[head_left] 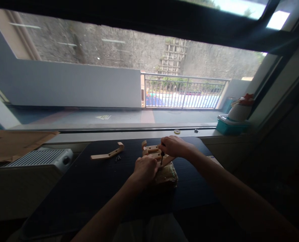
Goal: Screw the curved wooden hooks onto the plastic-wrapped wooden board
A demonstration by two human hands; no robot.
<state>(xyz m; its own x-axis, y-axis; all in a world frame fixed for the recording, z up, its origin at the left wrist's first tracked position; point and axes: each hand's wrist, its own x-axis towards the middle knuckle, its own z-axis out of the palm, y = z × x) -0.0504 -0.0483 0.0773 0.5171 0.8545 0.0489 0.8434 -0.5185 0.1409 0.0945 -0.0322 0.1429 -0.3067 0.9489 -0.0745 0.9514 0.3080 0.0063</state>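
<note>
My right hand (175, 146) grips a screwdriver (162, 156) from above, its dark shaft pointing down at a wooden strip (168, 159). The near end of that strip is under the closed fingers of my left hand (146, 166), which press it onto a box-like block (165, 176) that looks wrapped in tape. Just beyond lie more wooden pieces with dark holes (153, 148), partly covered by my hands. Off to the left, a bent wooden hook (108, 155) rests on the dark table (94, 191), with several small screws (117, 158) beside it.
Past the table's far edge runs a window sill (129, 135) bearing a small round tin-like object (177, 131). A teal box (232, 126) with a white container on it stands at the right. Cardboard (18, 143) covers part of a radiator (41, 158) at the left.
</note>
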